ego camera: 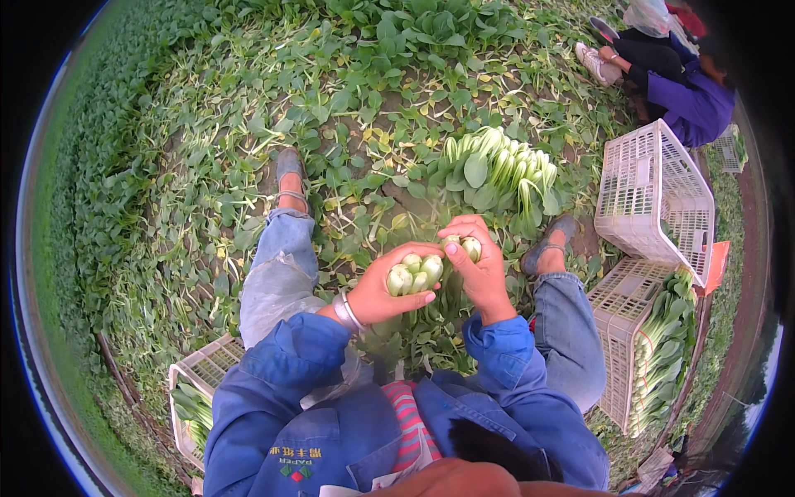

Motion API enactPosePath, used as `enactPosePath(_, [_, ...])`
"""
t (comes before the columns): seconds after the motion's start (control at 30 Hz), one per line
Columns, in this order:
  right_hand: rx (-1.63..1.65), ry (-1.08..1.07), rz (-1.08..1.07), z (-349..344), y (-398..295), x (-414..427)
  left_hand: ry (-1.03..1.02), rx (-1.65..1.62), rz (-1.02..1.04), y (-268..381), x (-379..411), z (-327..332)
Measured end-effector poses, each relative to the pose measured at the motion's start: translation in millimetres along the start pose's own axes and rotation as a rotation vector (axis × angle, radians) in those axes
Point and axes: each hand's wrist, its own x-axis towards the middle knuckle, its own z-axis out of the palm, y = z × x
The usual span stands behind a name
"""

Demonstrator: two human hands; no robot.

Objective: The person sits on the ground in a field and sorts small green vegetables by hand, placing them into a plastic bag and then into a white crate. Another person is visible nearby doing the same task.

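Note:
My left hand (386,287) is closed around several heads of bok choy (417,274), their pale cut bases facing up. Close beside it on the right, my right hand (477,266) grips more bok choy (471,248), at least two bases showing between thumb and fingers. The leaves below both hands are partly hidden and blurred. On the ground beyond my right hand lies a pile of harvested bok choy (500,168), its stem ends turned away from me.
An empty-looking plastic crate (630,180) leans on a crate filled with bok choy (615,335) at right. Another crate (214,360) with greens stands at lower left. A co-worker (689,93) sits at upper right. Loose leaves (248,186) litter the soil; uncut plants (105,186) grow at left.

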Motion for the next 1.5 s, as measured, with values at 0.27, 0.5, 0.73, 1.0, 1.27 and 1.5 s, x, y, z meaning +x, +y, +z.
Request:
enactPosePath(0.27, [-0.222, 0.254, -0.071, 34, -29, -22, 0.091, 0.388, 0.322, 2, -8, 1])
enactPosePath(0.5, [-0.44, 0.109, -0.398, 80, -57, -39, 0.25, -0.064, 0.369, -10, -8, -9])
enactPosePath(0.73, [-0.481, 0.137, -0.296, 94, -33, -40, 0.246, -0.163, 0.391, -19, 5, -4])
enactPosePath(1.0, [0.771, -0.497, 0.117, 47, 9, 0, 0.518, -0.104, 0.162, -14, -11, -30])
enactPosePath(1.27, [-1.227, 0.701, 0.165, -167, 207, 103, 0.339, -0.085, -0.007, -7, 14, -21])
enactPosePath(1.5, [-0.674, 0.691, 0.017, -202, 239, 99, 0.332, -0.06, -0.076, -13, 18, -20])
